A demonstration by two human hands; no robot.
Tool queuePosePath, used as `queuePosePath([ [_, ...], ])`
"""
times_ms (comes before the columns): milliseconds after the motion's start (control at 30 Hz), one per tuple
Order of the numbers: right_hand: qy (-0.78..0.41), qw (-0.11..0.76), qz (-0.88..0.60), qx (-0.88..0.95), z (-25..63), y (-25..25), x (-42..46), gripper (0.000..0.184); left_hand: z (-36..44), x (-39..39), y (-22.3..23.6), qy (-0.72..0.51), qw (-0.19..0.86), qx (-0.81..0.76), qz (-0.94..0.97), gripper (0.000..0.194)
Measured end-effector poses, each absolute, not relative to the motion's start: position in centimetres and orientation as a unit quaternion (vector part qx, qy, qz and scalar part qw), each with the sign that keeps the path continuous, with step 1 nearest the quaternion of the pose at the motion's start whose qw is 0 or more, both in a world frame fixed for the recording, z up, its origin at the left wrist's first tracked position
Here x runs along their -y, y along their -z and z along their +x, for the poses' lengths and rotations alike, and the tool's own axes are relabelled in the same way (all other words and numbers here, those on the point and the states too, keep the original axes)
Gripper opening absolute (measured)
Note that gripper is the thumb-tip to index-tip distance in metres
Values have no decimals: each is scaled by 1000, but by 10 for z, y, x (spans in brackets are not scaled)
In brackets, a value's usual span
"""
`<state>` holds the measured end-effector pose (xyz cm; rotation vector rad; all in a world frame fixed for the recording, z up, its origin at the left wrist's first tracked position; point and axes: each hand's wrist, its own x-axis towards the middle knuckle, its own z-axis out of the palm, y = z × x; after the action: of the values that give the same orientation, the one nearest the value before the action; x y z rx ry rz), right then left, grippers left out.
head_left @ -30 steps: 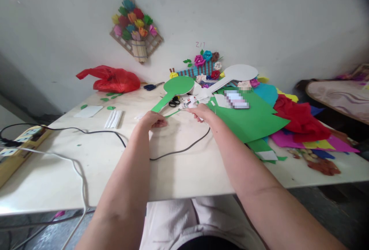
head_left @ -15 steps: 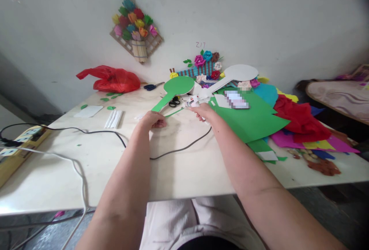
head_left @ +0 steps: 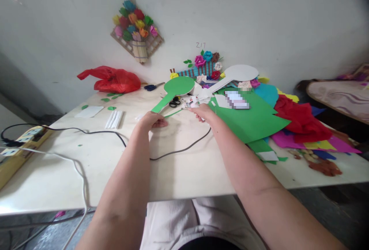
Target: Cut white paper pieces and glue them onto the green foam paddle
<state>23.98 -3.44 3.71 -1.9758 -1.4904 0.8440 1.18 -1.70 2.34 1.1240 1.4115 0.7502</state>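
My left hand (head_left: 157, 120) is closed, fingers curled, on a thin green paper strip (head_left: 173, 113) that runs out toward my right hand. Just behind the left hand is the handle end of a green paddle-shaped cutout (head_left: 178, 86); whether the fingers touch it is hidden. My right hand (head_left: 204, 113) is wrapped around what appears to be a white, printed hot glue gun (head_left: 190, 103), largely covered by the fingers. A black cord (head_left: 184, 150) trails from beneath that hand. Black-handled scissors (head_left: 174, 102) lie between the hands, slightly farther back.
White glue sticks (head_left: 114, 119) and a white card (head_left: 89, 111) lie left, near a power strip (head_left: 23, 146). A red plastic bag (head_left: 117, 81) is behind. On the right are green sheets (head_left: 248, 123), a phone (head_left: 237, 99), a white paddle cutout (head_left: 242, 72) and red paper (head_left: 300, 117).
My right hand and the glue gun have shifted slightly to the right along the green strip, showing more of it. My left hand has stayed almost in place.
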Motion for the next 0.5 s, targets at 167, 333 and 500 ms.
queuePosePath([
  [167,-339,270,-707,559,236,-41,40,36,11,17,-22,-324,567,-591,473,12],
  [333,-354,280,-694,560,230,-42,44,35,12,17,-23,-323,564,-598,469,10],
  [500,-365,274,-684,569,226,-38,42,35,14,18,-26,-319,558,-608,466,8],
])
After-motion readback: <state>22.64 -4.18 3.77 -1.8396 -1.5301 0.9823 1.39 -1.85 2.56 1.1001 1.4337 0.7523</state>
